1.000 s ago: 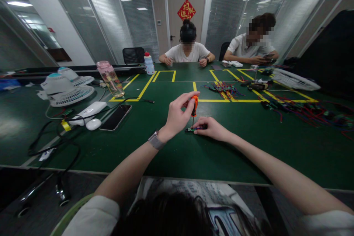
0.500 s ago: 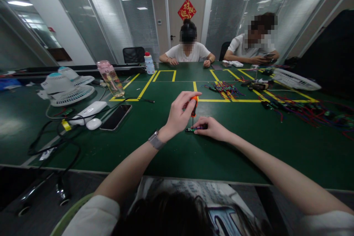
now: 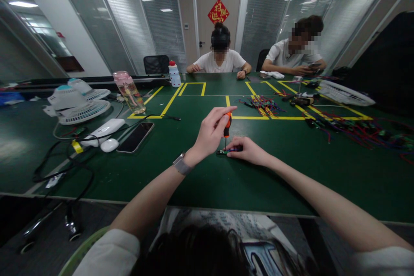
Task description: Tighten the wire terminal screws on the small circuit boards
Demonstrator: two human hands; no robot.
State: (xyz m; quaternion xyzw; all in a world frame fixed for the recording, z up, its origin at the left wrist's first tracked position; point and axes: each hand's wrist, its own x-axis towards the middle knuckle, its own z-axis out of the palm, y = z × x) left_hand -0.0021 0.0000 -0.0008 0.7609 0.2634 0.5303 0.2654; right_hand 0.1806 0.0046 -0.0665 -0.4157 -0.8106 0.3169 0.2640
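My left hand [image 3: 211, 130] is closed around the handle of an orange and black screwdriver [image 3: 228, 127], its index finger stretched over the top. The screwdriver stands upright, and its thin shaft runs down to a small green circuit board [image 3: 222, 152] lying on the table. My right hand [image 3: 247, 150] pinches the right part of that board, with purplish wires partly showing under the fingers. Those fingers hide much of the board, and the exact spot where the tip meets it is too small to make out.
Tangled red and blue wires with boards [image 3: 265, 105] lie beyond my hands, with more wires [image 3: 359, 131] at right. On the left are a phone [image 3: 136, 137], a white case [image 3: 110, 145], fans [image 3: 84, 111] and a pink-lidded bottle [image 3: 129, 92]. Two people sit across the green table [image 3: 181, 185].
My left fingers have shifted slightly on the screwdriver handle. My right hand and the board stay in place. Across the table, one person's hand has moved a little.
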